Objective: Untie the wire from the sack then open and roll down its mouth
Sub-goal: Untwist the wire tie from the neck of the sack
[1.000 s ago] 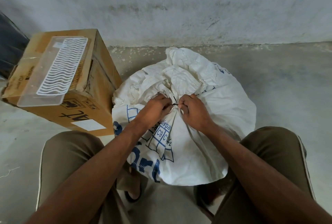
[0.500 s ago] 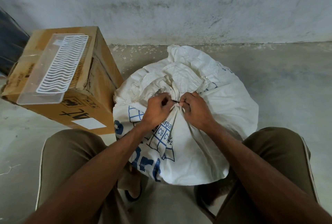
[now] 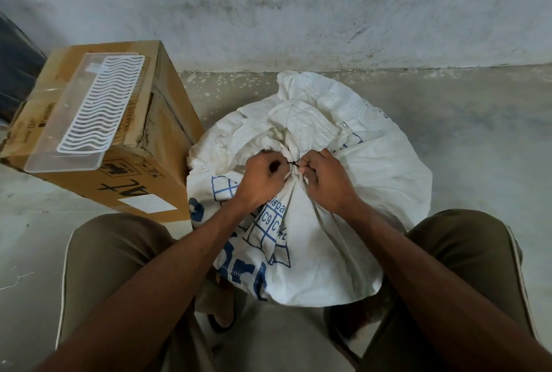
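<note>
While a grey, stained wall point(image 3: 298, 7) fills the background and a concrete floor point(image 3: 478, 138) spreads beneath it, a person squats with knees in olive trousers point(image 3: 119, 252) on either side of a full white sack point(image 3: 343, 237) standing on the floor between the legs. The sack bears blue printed lettering and a grid on its near side, and its mouth is gathered into a crumpled bunch at the top, cinched at the neck. To the left of the sack, just beside it, sits a brown cardboard box point(image 3: 167, 144) with a white label on its near face; a clear plastic tray point(image 3: 74, 120) lies along the box's top with a white wavy-patterned rack point(image 3: 101, 105) resting in it. Both forearms reach in to the sack's neck. The left hand point(image 3: 260, 180) is curled into a loose fist against the gathered fabric, its fingertips closed at the tie. The right hand point(image 3: 325, 183) faces it, fingers bent and pinching at the same spot. Between the two hands, a short dark wire point(image 3: 294, 164) shows at the neck, twisted round the bunched fabric and held from both sides.
</note>
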Demonstrator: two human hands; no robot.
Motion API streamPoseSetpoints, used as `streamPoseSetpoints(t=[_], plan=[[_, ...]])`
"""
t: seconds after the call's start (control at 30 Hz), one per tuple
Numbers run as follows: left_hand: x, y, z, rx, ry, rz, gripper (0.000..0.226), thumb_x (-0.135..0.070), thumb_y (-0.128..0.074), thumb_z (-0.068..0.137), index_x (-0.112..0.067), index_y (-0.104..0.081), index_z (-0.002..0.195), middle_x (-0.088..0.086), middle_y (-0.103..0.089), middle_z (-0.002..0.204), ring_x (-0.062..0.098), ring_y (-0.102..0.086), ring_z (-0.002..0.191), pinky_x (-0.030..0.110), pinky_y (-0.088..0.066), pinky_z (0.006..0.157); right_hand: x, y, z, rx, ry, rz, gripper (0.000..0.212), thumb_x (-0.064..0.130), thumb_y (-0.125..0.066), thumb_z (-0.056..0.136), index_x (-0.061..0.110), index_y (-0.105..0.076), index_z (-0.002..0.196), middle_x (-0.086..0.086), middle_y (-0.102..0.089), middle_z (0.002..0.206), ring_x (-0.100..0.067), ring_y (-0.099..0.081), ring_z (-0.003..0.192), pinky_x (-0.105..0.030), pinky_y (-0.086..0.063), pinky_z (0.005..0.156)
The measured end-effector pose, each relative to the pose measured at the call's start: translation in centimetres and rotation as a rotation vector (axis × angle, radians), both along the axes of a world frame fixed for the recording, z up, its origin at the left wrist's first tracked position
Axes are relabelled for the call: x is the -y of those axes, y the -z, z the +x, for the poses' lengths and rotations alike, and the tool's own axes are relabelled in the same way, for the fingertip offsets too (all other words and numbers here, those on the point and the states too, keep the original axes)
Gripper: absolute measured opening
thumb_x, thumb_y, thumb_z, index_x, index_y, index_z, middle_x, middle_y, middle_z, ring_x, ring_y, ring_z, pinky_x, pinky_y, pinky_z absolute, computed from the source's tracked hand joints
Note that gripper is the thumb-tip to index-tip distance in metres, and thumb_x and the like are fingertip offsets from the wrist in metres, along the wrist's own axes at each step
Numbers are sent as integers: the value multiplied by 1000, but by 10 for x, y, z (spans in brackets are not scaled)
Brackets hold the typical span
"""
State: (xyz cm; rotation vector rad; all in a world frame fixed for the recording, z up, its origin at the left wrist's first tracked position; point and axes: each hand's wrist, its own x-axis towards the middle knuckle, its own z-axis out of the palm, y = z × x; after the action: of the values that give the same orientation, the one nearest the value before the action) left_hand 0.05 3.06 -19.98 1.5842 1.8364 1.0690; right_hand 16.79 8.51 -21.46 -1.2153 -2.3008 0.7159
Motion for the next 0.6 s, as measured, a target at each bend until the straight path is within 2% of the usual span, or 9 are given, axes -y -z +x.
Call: streamPoseSetpoints(t=[0.07,0.1,0.17,0.23,0.27,0.33,0.4,0.47,0.6], plan=[[-1,0,0,158,-106,-64,27,-9,-61,90,-19,-65,65,-12,-61,63,1,-53,60,18,-40,60,0,0,-1,-5,3,5,8,11,-54,93,17,-59,94,-1,-61,95,-16,-54,86,-38,-50,76],[0,-1,-1,132,-83,-60,24,-10,-62,90,-18,-66,68,-9,-63,65,1,-53,62,20,-42,62,0,-1,-1,-4,6,1,8,11,-54,94,16,-60,95,-1,-61,96,-17,-55,86,-38,-50,77],[3,-4,-5,-116,70,11,10,-10,-64,90,-8,-70,82,4,-67,77,11,-57,73,29,-48,70,-1,-1,-1,-4,13,-14,7,11,-54,94,15,-61,96,-2,-62,97,-19,-56,89,-41,-50,79],[4,-4,-8,-442,189,110,11,-13,-63,92,-2,-67,92,13,-64,87,25,-60,78,37,-52,69,-1,0,0,3,12,-12,6,12,-54,94,14,-60,95,-3,-63,96,-19,-56,90,-43,-51,80],[4,-2,-9,-549,214,146,14,-13,-61,93,0,-66,94,16,-63,89,30,-61,78,40,-54,67,-1,0,-1,11,8,-2,5,13,-54,94,14,-59,94,-3,-62,95,-19,-55,89,-42,-50,79],[3,-2,-10,-635,263,175,17,-13,-56,97,1,-65,98,18,-62,92,33,-61,79,43,-54,69,-1,0,-1,8,7,7,6,12,-54,94,15,-59,94,-3,-62,95,-18,-55,88,-41,-50,78],[1,-4,-11,-577,294,153,17,-12,-53,100,0,-65,99,16,-62,91,31,-61,80,44,-52,73,-1,1,-1,-13,9,2,8,10,-54,93,16,-59,92,-2,-62,94,-17,-55,87,-39,-50,78],[-2,-7,-9,-429,238,105,16,-10,-55,97,-2,-68,92,13,-67,85,26,-61,77,39,-49,75,-1,0,-1,-11,12,6,9,10,-54,93,16,-60,93,-1,-61,95,-17,-55,87,-38,-49,77],[-4,-9,-6,15,-15,-87,14,-13,-64,93,-9,-75,87,1,-73,80,15,-65,75,17,-45,68,-1,-1,-2,-4,16,20,5,13,-56,95,16,-60,95,-1,-59,94,-18,-56,85,-39,-50,76]])
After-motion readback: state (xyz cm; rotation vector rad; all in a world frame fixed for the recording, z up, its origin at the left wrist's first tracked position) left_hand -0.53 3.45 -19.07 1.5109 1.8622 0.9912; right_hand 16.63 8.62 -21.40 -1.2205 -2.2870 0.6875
